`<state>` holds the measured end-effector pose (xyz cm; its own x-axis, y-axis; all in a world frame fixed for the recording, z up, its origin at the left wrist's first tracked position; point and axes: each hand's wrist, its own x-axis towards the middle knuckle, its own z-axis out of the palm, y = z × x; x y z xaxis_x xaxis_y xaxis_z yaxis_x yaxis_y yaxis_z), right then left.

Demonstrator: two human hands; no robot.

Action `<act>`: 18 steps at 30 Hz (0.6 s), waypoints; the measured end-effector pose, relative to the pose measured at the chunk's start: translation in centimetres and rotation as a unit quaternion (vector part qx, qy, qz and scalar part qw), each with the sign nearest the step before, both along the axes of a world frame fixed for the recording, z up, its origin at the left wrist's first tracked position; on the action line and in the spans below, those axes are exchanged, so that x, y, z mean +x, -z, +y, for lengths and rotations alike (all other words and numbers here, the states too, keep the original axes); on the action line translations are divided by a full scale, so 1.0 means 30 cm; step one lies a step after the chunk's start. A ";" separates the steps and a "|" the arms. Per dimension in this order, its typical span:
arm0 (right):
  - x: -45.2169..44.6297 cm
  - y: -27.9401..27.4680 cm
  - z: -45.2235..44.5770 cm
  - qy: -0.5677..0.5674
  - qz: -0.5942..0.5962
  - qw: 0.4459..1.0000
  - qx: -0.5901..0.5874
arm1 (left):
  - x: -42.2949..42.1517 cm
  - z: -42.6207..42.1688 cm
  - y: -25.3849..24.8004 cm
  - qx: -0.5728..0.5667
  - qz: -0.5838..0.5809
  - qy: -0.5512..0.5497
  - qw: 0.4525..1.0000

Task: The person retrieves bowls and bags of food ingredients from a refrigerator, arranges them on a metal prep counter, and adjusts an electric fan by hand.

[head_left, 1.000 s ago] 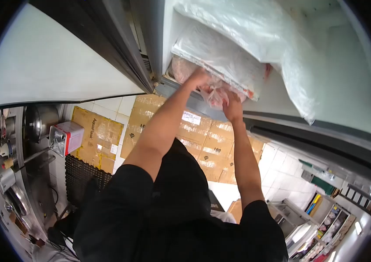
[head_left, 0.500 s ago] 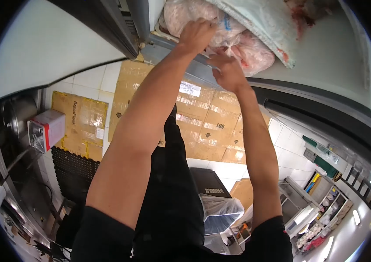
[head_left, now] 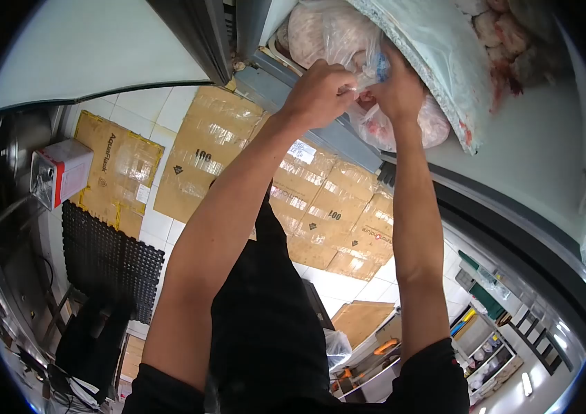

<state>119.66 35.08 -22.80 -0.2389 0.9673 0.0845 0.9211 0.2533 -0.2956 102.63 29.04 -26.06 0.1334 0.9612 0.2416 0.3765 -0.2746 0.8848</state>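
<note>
Inside an open cold cabinet (head_left: 500,152), clear plastic bags of pale pink meat lie along the front edge. My left hand (head_left: 320,96) is closed, its fingertips pinching gathered plastic of the larger meat bag (head_left: 327,34). Beside it, my right hand (head_left: 400,93) is bent over the same gathered plastic, thumb toward the left hand; part of its fingers is hidden. Below the right wrist rests a second meat bag (head_left: 438,127) with red patches. A white, frosted plastic sheet (head_left: 421,48) with blood stains rises just behind both bags.
More raw meat (head_left: 503,31) lies deeper in the cabinet. An open door (head_left: 100,55) stands at left. Flattened cardboard (head_left: 334,214) covers floor tiles below. A red-and-white tin (head_left: 65,172) and a black perforated mat (head_left: 110,255) are further left.
My right hand has moved up from the lower bag to the gathered plastic. My left hand has drawn from the larger bag's top into a pinch. The view has shifted.
</note>
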 end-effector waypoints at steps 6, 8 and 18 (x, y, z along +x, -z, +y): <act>-0.021 0.015 -0.136 -0.057 -0.010 0.979 0.196 | -0.029 0.156 -0.080 0.173 0.048 -0.177 0.968; -0.041 0.019 -0.194 -0.051 0.018 0.977 0.207 | 0.046 0.249 -0.091 0.120 0.134 -0.193 0.965; -0.002 -0.057 -0.463 0.011 0.211 0.973 0.089 | -0.019 0.026 -0.083 -0.218 -0.141 -0.138 0.956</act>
